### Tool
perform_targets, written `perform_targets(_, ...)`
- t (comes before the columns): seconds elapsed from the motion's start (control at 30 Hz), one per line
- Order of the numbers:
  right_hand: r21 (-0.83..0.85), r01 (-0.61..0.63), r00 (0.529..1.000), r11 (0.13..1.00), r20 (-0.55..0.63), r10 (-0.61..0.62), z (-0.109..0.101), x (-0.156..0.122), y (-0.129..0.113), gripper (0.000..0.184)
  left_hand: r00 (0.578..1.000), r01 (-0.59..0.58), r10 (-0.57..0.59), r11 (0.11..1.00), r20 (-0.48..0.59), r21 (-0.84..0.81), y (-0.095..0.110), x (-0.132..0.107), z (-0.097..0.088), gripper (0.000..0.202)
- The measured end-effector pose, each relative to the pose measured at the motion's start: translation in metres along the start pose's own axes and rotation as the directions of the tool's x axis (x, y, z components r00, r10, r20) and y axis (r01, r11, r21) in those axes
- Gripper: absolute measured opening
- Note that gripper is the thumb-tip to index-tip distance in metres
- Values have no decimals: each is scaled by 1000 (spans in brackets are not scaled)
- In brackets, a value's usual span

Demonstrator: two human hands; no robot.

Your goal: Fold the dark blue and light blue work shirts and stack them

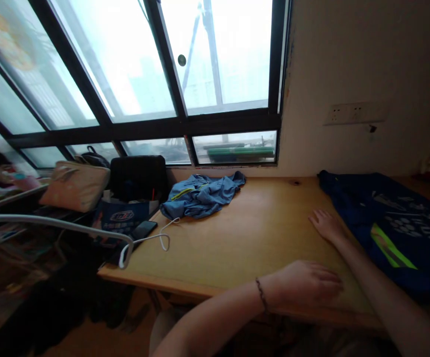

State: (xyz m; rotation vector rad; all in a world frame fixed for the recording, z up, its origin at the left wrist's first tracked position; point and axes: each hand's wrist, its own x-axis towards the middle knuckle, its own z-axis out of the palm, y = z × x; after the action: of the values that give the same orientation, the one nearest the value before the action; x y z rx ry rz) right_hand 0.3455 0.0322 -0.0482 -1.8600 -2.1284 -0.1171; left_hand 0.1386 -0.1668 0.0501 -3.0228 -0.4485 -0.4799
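One table (233,238) carries two cloth items: a dark blue cloth (393,208) with one yellow-green patch, spread over the table's right end, and one crumpled light blue garment (207,196) at its far left. One white cable (165,238) lies by the table's left edge. The person's right hand (325,224) rests beside the dark blue cloth, fingers loosely spread, gripping nothing. The left hand (306,281), blurred, lies palm down near the table's front edge, fingers extended, holding nothing visible.
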Motion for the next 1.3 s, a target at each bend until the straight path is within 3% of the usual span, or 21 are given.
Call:
perform_targets(0.07, 1, -1, 1000, 1000, -10, 1, 1, 3, 5, 59, 962, 254, -248, 966, -115, 42, -44, -38, -17, 33)
perform_targets(0.1, 8, -4, 1000, 1000, -18, 5, 1, 4, 5, 58, 878, 461, -442, 884, -185, 75, -67, -57, -26, 32)
perform_targets(0.17, 32, -7, 999, 999, -36, 9, -2, 4, 3, 58, 571, 817, -765, 564, -298, 119, -111, -95, -39, 31)
perform_targets(0.23, 53, -7, 999, 999, -49, 9, -3, 4, 1, 58, 188, 982, -901, 157, -392, 108, -145, -128, -46, 31)
perform_targets(0.27, 60, -8, 998, 998, -54, 11, -3, 4, 1, 58, 47, 996, -911, 12, -409, 88, -157, -142, -47, 31)
perform_targets(0.33, 67, -10, 999, 998, -51, 13, -1, 4, 3, 56, -57, 994, -912, -88, -405, 59, -171, -164, -46, 29)
perform_targets(0.57, 136, 13, 996, 991, -87, -1, -3, 5, -5, 47, 17, 1000, -923, 19, -384, -2, -180, -182, -47, 30)
perform_targets(0.63, 233, 21, 994, 972, -107, 5, -11, 3, -20, 43, 94, 986, -921, 138, -377, -92, -171, -169, -44, 30)
perform_targets(0.7, 366, 18, 994, 930, -103, 22, -21, -2, -39, 40, 279, 891, -906, 368, -319, -266, -151, -146, -37, 29)
perform_targets(0.77, 532, 0, 998, 847, -56, 35, -31, -7, -60, 38, 572, 662, -808, 556, -140, -503, -124, -118, -31, 27)
perform_targets(0.83, 732, -59, 998, 679, 52, 30, -39, -13, -78, 40, 851, 407, -510, 493, 124, -769, -95, -94, -30, 25)
perform_targets(0.87, 816, -111, 992, 567, 123, 16, -42, -16, -86, 43, 921, 341, -316, 372, 228, -863, -83, -85, -32, 27)
perform_targets(0.9, 873, -172, 981, 456, 196, -4, -45, -19, -92, 47, 941, 337, -110, 223, 320, -914, -74, -79, -36, 30)
perform_targets(0.97, 907, -287, 947, 309, 317, -49, -50, -24, -101, 57, 883, 436, 211, -33, 420, -899, -64, -77, -47, 42)
perform_targets(1.03, 897, -341, 921, 282, 378, -91, -52, -29, -107, 69, 837, 521, 299, -180, 458, -835, -68, -84, -58, 54)
perform_targets(1.1, 899, -317, 913, 301, 375, -159, -51, -30, -112, 80, 873, 485, 93, -257, 478, -836, -80, -94, -64, 53)
perform_targets(1.13, 904, -282, 914, 321, 355, -196, -51, -30, -113, 82, 880, 425, -106, -264, 464, -866, -88, -100, -64, 46)
perform_targets(1.17, 904, -235, 916, 357, 329, -228, -52, -29, -114, 80, 843, 354, -336, -240, 419, -904, -98, -105, -63, 40)
perform_targets(1.2, 893, -186, 918, 411, 307, -252, -53, -29, -114, 74, 754, 296, -559, -179, 345, -938, -108, -110, -61, 35)
perform_targets(1.27, 828, -120, 908, 547, 314, -276, -62, -29, -109, 56, 471, 316, -868, 0, 157, -949, -130, -119, -53, 33)
perform_targets(1.3, 787, -110, 888, 607, 353, -296, -69, -31, -104, 49, 329, 411, -942, 79, 67, -908, -140, -123, -48, 32)
